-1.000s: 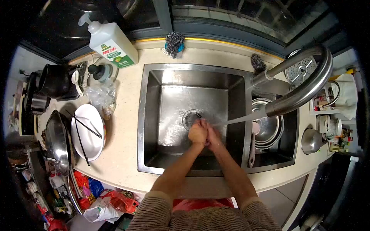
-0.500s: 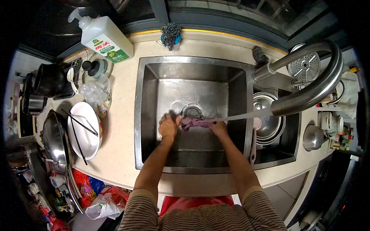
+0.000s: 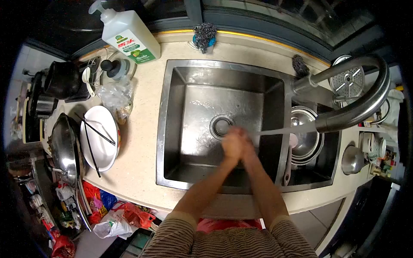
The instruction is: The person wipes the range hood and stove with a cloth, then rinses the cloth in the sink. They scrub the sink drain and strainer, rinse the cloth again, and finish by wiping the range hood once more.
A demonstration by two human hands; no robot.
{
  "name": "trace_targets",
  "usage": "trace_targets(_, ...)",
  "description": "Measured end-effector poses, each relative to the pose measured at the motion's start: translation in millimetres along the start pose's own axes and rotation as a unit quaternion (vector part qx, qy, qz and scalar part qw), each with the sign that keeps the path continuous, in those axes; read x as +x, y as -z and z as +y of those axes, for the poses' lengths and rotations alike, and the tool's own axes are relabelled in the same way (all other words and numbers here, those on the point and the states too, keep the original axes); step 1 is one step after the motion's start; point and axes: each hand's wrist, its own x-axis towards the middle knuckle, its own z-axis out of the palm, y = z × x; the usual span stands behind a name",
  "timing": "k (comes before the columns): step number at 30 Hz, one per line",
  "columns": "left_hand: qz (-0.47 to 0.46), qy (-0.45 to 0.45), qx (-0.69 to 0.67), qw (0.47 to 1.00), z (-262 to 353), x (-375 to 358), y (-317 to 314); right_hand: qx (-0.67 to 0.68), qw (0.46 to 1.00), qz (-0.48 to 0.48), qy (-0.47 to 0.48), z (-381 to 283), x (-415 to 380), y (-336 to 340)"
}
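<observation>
hands meet over the sink (image 3: 172,129), just right of the drain (image 3: 221,126). left hand (image 3: 232,145) and right hand (image 3: 248,146) are pressed palm to palm, blurred, with the fingers (image 3: 235,134) curled in against each other; whether anything is caught between them cannot be told, since no cloth shows in the clasp. water stream (image 3: 284,130) runs from the faucet (image 3: 357,105) leftward and lands right on the joined hands. both forearms rise from the near edge of the basin, striped sleeves (image 3: 172,236) at the bottom of the view.

right of the basin, a smaller compartment holds a metal bowl (image 3: 303,137), with a perforated steamer plate (image 3: 347,81) behind the faucet. on the tabletop (image 3: 137,146) to the left lie a white plate (image 3: 100,137) with black chopsticks (image 3: 88,146) across it, a crumpled plastic bag (image 3: 115,96), and a wok (image 3: 64,148) at the far edge. soap bottle (image 3: 129,36) stands at the back left corner, and a steel scrubber (image 3: 205,34) sits on the ledge behind the basin, well apart from the hands. a second dark scrubber (image 3: 300,65) rests near the faucet base.
</observation>
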Motion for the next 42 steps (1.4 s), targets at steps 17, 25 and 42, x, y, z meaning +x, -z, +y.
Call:
trace_targets(17, -0.027, -0.153, 0.252, 0.955, -63, 97, 149, -0.505, 0.826, 0.013, 0.249, -42, -10, -94)
trace_targets(25, -0.232, -0.18, 0.644, 0.706, -120, 87, 94, -0.865, 0.256, -0.127, 0.412, 33, 25, -101)
trace_targets(42, -0.566, -0.099, 0.094, 0.813, -27, -62, 83, -0.8, 0.496, -0.331, -0.073, -106, -178, -27)
